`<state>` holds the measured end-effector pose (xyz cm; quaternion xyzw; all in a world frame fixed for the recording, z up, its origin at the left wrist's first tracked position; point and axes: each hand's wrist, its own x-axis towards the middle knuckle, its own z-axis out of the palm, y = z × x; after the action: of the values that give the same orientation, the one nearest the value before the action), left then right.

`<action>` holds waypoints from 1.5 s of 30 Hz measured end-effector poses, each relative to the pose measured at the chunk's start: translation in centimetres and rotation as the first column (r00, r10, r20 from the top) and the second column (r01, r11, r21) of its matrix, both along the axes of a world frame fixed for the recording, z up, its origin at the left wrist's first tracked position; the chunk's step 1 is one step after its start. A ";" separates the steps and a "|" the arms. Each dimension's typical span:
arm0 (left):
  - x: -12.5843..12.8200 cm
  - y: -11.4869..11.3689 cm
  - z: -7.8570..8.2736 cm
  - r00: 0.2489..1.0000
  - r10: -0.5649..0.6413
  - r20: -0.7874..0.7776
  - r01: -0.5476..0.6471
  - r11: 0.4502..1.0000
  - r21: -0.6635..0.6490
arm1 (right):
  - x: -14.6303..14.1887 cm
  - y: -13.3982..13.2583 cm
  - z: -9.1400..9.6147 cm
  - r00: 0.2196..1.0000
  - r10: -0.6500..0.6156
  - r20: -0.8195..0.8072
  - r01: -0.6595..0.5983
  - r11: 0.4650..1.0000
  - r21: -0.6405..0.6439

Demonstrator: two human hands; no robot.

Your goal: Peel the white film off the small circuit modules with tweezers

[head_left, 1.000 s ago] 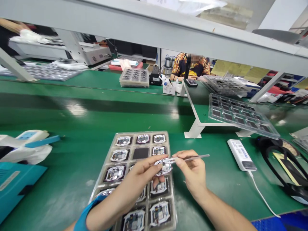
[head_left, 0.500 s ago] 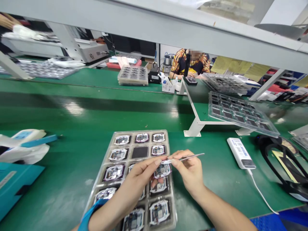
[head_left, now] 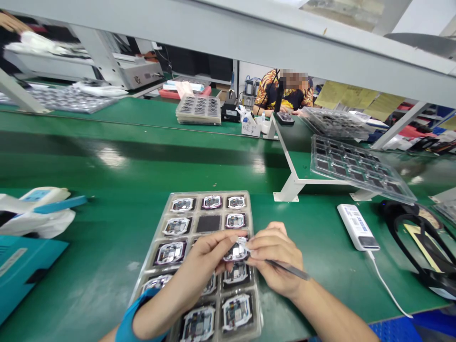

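Over the clear plastic tray [head_left: 257, 304] my left hand [head_left: 210, 251], with a blue band at its wrist, is closed on the edge of a small circuit-board module [head_left: 238, 251]. The module has a white frame and a purplish rim. My right hand [head_left: 276, 256] pinches slim metal tweezers [head_left: 290, 270]; their back end points down to the right, over the wrist. Its fingers are at the module's right side, and the tweezers' tips are partly hidden there. Similar modules sit in the tray's pockets, while one pocket [head_left: 208, 223] in the second row shows only a dark pad.
A white power bank-like device [head_left: 358, 227] with a cable lies right, beside a black headband-like object [head_left: 402, 237]. A low stand [head_left: 290, 187] carries another tray [head_left: 359, 166]. Teal packaging [head_left: 28, 270] is at left. A co-worker [head_left: 285, 92] sits across the bench under a grey beam [head_left: 228, 33].
The tweezers have swung from pointing back up to the right to pointing down to the right. My right hand has turned, and the module's face shows more.
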<state>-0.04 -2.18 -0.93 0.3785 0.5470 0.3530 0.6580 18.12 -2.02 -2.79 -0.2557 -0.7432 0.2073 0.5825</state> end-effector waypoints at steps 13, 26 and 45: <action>0.3 -0.4 0.6 1.000 0.019 -0.009 -0.019 0.999 -0.037 | -0.7 0.2 -0.8 0.961 -0.087 -0.264 -0.027 0.915 -0.401; 0.3 0.2 0.6 1.000 -0.013 -0.012 0.013 0.999 -0.042 | -0.5 0.1 -0.6 0.971 -0.055 -0.231 -0.067 0.869 -0.490; -0.3 -0.3 -0.2 0.998 -0.065 -0.022 0.065 0.998 -0.001 | -0.9 -0.1 -0.8 0.975 -0.073 -0.209 -0.018 0.915 -0.403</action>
<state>-0.37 -2.50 -1.12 0.3998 0.5418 0.3272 0.6630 17.27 -2.09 -3.57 -0.3561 -0.6119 0.3744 0.5989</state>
